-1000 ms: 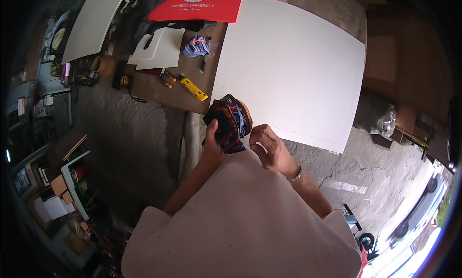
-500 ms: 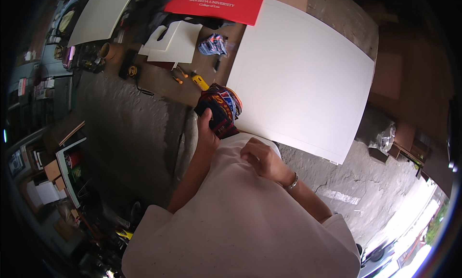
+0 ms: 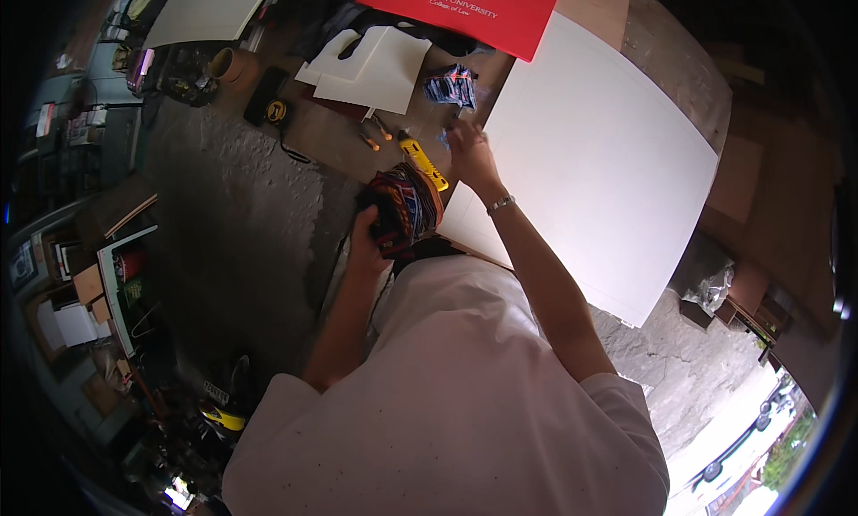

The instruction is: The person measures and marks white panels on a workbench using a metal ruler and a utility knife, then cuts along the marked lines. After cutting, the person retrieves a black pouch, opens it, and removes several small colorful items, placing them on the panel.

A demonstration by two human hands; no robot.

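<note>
Near the table's front edge, my left hand is closed round a thick bundle of dark cloth pieces that look like embroidered patches with coloured stitching. My right hand is stretched forward over the brown table, fingers drawn together beside the white board's left edge. A small blurred blue bit shows by its fingertips; whether they grip it is unclear. Just beyond them lies a blue-and-white striped bundle, seemingly in clear plastic. Between my hands rests a yellow utility knife.
A large white board covers the table's right side, with a red folder over its far corner. Toward the left are white sheets, orange-tipped tools, a tape measure and a brown roll.
My right hand has left the front of my shirt and reached forward over the table. The left hand still holds the bundle, now turned to show its layered edges. The view has shifted slightly.
</note>
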